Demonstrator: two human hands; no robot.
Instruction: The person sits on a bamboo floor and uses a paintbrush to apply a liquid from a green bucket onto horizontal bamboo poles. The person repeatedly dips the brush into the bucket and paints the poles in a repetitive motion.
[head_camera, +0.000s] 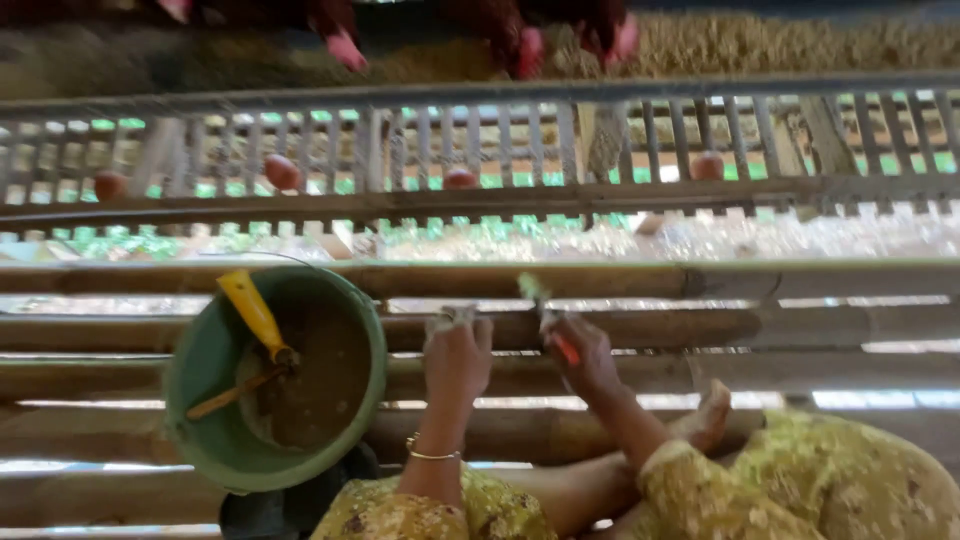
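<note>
In the head view, the person sits on a bamboo slat floor with legs stretched toward the lower right of the frame. The left hand, in the lower middle, is curled into a loose fist around something small and pale at the fingertips; what it is cannot be told from the blur. Just to its right, the right hand is closed around a thin tool with an orange-red handle and a greenish tip pointing up (perhaps a small brush or scraper, though the picture is too soft to say). The tool looks light and stiff, best held low on the handle as it is now.

At lower left stands a green bucket, its inside caked brown, with a yellow-handled scoop leaning in it; it probably handles as heavy and gritty, so the rim is the sensible hold. Across the upper frame, brown eggs lie in a slatted trough; these are fragile and roll easily.
</note>
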